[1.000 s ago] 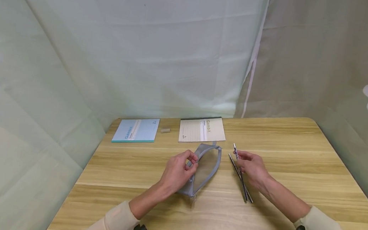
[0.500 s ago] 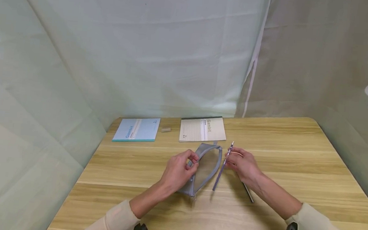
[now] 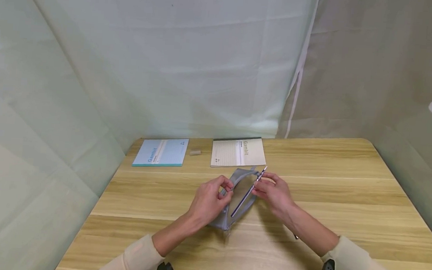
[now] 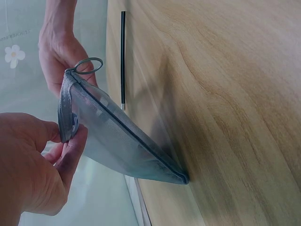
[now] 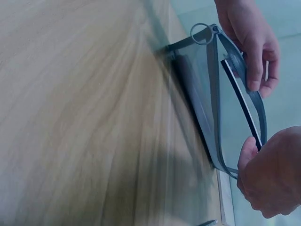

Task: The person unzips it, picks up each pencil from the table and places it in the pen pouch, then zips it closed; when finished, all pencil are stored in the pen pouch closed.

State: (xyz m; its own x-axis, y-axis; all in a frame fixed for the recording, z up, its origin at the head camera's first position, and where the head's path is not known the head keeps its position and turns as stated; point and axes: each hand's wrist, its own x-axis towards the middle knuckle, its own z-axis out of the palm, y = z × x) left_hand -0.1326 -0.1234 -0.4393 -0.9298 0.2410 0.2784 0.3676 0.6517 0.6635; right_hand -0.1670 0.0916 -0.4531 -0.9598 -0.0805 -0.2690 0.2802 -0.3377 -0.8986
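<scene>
My left hand (image 3: 209,201) pinches one side of the rim of a grey mesh zip pouch (image 4: 113,143), whose mouth gapes between my hands. In the head view my right hand (image 3: 277,198) holds a dark striped pencil (image 3: 244,199) by its upper part, slanting across that mouth. The right wrist view shows this pencil (image 5: 241,103) inside the outline of the zip rim, with the fingertips near the rim's end. A second dark pencil (image 4: 123,61) lies on the table; my right forearm hides most of it in the head view.
Behind the pouch lies a cream notebook (image 3: 224,154), with a blue notebook (image 3: 175,153) farther left. Between the notebooks sits a small eraser-like block (image 3: 195,152). Fabric walls (image 3: 205,67) rise at the table's back and sides.
My right hand has lifted one pencil off the crossed pair and carried it left, swinging its lower end over the pouch mouth. My left hand stays on the rim.
</scene>
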